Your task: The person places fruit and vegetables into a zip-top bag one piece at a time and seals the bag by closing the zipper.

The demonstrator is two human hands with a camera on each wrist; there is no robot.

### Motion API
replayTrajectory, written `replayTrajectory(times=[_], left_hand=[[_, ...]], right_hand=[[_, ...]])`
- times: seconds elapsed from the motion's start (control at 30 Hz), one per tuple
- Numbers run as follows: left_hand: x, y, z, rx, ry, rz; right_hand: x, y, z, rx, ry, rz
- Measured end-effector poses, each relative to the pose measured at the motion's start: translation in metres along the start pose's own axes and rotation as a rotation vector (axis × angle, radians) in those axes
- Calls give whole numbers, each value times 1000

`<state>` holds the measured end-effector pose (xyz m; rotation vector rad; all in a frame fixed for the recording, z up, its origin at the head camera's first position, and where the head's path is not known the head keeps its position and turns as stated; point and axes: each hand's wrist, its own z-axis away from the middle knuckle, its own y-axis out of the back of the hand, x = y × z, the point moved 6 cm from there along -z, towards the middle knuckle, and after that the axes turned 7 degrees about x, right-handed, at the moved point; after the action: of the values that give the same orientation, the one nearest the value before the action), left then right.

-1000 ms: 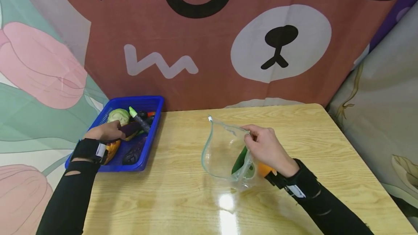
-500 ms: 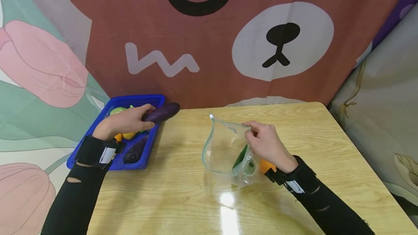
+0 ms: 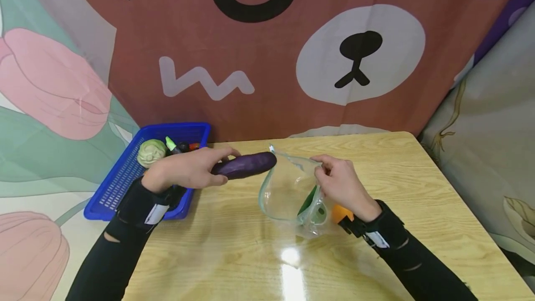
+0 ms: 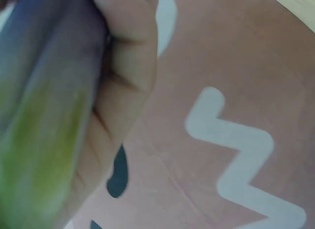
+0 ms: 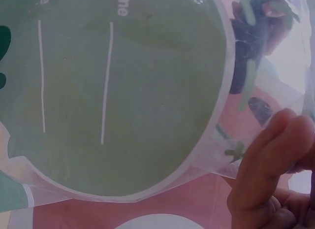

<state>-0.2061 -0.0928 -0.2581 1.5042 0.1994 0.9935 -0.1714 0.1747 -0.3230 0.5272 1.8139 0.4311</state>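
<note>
My left hand (image 3: 190, 167) grips a purple eggplant (image 3: 246, 165) by one end, above the table. Its far tip overlaps the left rim of a clear zip bag (image 3: 279, 194). Close up in the left wrist view, the eggplant (image 4: 49, 106) shows a greenish end against the curled fingers. The bag's mouth gapes to the left, and my right hand (image 3: 344, 185) pinches its upper right edge. A dark green item (image 3: 308, 200) shows inside. Something orange (image 3: 340, 214) sits under the right hand; whether it is in the bag I cannot tell. A green printed panel (image 5: 133, 91) fills the right wrist view.
To the left stands a blue plastic basket (image 3: 109, 194) with a cabbage (image 3: 151, 152), a dark item with a light green end (image 3: 171, 144) and other vegetables, partly hidden by the left arm. A printed cloth (image 3: 251, 115) hangs behind the wooden table (image 3: 234, 245).
My left hand has lifted the eggplant out of the basket and carried it right to the bag's opening. The right hand has stayed almost still, holding the bag.
</note>
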Motion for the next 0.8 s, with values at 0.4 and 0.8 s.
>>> replayTrajectory(times=[0.4, 0.8], left_hand=[[36, -52, -33, -141, -41, -162], [63, -83, -67, -117, -170, -336]], right_hand=[[-4, -2, 3, 7, 25, 2], [-5, -3, 2, -7, 23, -3]])
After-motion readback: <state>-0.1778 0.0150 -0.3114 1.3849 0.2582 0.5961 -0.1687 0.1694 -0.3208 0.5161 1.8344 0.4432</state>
